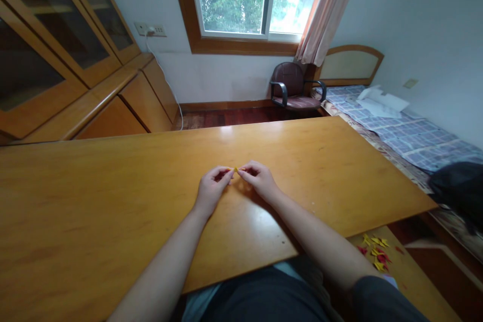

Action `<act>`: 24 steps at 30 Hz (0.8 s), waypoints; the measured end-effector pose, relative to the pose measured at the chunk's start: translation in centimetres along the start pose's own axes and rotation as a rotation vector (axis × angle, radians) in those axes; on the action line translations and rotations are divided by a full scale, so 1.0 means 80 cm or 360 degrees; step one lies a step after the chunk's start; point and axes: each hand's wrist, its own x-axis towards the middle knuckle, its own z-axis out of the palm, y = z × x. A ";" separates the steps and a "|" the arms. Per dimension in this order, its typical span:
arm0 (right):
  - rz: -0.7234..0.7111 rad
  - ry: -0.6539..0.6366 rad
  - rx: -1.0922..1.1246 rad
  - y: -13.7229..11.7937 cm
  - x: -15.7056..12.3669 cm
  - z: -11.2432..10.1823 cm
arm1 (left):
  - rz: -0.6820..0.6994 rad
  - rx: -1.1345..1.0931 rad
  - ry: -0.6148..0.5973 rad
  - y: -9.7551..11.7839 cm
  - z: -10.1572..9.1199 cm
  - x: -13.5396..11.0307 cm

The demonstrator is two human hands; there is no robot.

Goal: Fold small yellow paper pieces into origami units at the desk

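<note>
My left hand (212, 187) and my right hand (258, 179) meet over the middle of a wooden table (113, 196). Both pinch a tiny yellow piece of paper (236, 169) between thumb and fingertips, just above the tabletop. The other fingers of each hand are curled in. The paper is mostly hidden by my fingertips.
Several small yellow and red folded paper pieces (375, 251) lie on a lower surface at my right. Wooden cabinets (75, 60) line the left wall. An office chair (292, 88) stands under the window, and a bed (400, 126) runs along the right, with a dark bag (458, 186) on it.
</note>
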 end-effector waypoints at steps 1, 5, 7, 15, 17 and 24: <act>0.0022 -0.0010 0.0026 0.000 0.000 -0.001 | -0.0009 -0.0035 -0.0009 0.000 0.000 0.000; 0.0074 -0.0025 0.0044 0.001 0.000 -0.002 | 0.0049 0.0004 -0.0044 0.000 0.000 0.001; 0.0052 -0.0046 0.0005 0.000 0.000 -0.001 | 0.0098 0.0089 -0.0047 -0.002 -0.001 0.001; -0.0040 -0.0024 -0.0099 -0.002 0.001 -0.003 | 0.0123 0.0168 -0.0014 -0.007 -0.004 0.001; -0.0046 -0.0017 -0.0104 -0.002 0.001 -0.004 | 0.0113 0.0144 -0.0019 -0.006 -0.004 0.001; -0.0041 0.0000 -0.0105 -0.002 0.001 -0.006 | 0.0049 0.0035 -0.0047 -0.003 -0.002 0.001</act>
